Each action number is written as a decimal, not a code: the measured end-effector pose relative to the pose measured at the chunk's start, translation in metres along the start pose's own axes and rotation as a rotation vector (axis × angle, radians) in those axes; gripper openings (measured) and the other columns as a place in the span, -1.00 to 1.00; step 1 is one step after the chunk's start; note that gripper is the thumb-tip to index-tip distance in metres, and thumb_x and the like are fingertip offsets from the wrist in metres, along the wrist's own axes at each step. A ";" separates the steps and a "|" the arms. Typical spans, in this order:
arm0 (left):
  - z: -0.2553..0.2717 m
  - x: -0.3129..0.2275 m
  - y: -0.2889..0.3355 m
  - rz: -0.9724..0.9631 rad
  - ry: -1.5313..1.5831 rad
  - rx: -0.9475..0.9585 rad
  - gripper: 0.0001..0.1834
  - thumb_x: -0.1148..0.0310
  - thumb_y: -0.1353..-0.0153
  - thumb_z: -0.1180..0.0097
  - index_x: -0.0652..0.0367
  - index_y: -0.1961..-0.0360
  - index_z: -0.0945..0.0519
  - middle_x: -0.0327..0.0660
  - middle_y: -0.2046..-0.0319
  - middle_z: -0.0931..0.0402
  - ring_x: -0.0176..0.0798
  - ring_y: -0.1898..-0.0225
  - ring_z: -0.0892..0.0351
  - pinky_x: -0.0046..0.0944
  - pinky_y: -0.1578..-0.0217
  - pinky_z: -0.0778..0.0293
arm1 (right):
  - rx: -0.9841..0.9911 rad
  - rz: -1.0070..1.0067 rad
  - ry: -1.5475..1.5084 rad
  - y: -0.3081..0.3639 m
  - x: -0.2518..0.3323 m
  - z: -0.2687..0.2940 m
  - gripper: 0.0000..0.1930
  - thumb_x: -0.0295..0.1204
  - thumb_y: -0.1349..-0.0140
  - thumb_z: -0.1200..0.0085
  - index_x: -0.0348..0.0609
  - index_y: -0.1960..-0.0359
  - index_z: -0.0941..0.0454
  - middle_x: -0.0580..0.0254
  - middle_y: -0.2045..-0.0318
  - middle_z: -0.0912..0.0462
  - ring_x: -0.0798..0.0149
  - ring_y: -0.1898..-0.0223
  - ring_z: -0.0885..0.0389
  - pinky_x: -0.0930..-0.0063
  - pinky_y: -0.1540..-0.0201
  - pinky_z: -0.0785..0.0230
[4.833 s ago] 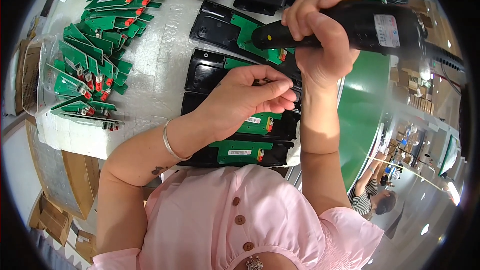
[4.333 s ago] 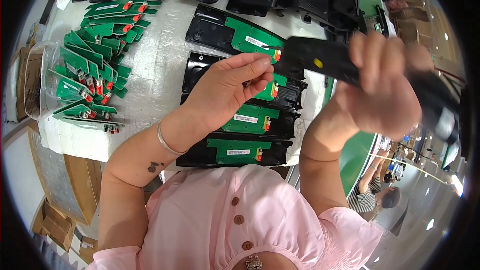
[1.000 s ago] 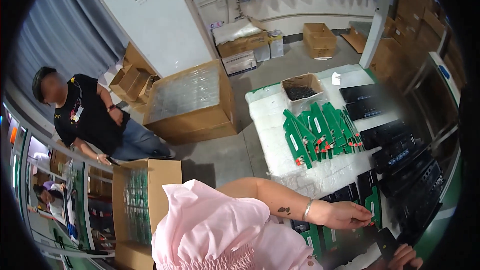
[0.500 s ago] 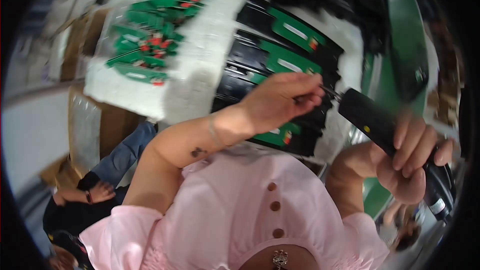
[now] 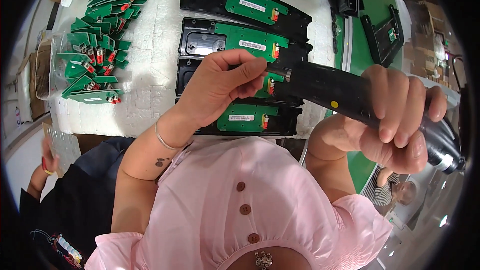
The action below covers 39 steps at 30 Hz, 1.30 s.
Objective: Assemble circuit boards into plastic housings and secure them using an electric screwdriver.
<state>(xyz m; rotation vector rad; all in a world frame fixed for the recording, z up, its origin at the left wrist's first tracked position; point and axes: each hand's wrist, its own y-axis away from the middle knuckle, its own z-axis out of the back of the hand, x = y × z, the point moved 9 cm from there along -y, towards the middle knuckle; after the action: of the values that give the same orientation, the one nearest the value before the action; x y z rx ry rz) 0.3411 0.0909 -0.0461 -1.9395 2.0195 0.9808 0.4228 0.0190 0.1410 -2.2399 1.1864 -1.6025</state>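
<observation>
Right hand (image 5: 395, 115) wrapped around a black power driver (image 5: 320, 85), its bit (image 5: 281, 71) pointing left over a column of black casings (image 5: 200, 0). Left hand (image 5: 220, 85) pinched closed at the bit's tip; whether a small part sits inside is hidden. Risk: should the driver jerk, the bit could slip, nicking a fingertip or scratching a green board (image 5: 235, 2). Count: one driver; four casings in the column, one board in each; loose boards (image 5: 80, 39) at left overlap, exact number unclear.
</observation>
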 end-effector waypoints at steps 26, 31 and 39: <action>0.016 0.013 0.000 0.139 0.167 -0.128 -0.81 0.28 -0.15 0.00 0.19 0.44 -0.47 -0.32 0.54 -0.44 -0.50 0.52 -0.41 -0.58 0.52 -0.32 | -0.170 -0.102 0.470 -0.015 -0.080 0.064 -0.77 -0.57 0.15 0.24 -0.20 0.36 -0.27 0.24 0.71 -0.26 0.37 0.70 -0.21 0.37 0.47 -0.21; 0.019 0.016 -0.002 0.174 0.281 -0.077 -0.78 0.25 -0.18 0.06 0.20 0.42 -0.43 -0.34 0.57 -0.37 -0.50 0.54 -0.31 -0.59 0.53 -0.29 | -0.102 -0.131 0.453 -0.019 -0.086 0.055 -0.79 -0.58 0.14 0.23 -0.20 0.37 -0.25 0.24 0.71 -0.26 0.37 0.70 -0.22 0.39 0.48 -0.21; 0.019 0.009 -0.004 0.128 0.327 -0.080 -0.76 0.20 -0.16 0.04 0.15 0.49 -0.42 -0.37 0.58 -0.39 -0.53 0.55 -0.36 -0.61 0.52 -0.34 | -0.062 0.030 0.286 -0.025 -0.051 0.041 -0.72 -0.60 0.11 0.15 -0.27 0.27 -0.25 0.25 0.71 -0.33 0.38 0.72 -0.27 0.41 0.54 -0.27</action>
<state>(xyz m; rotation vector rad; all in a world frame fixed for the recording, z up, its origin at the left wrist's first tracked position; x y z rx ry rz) 0.3379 0.0943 -0.0668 -2.1561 2.3362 0.8255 0.4644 0.0570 0.0988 -2.0661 1.3462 -1.9490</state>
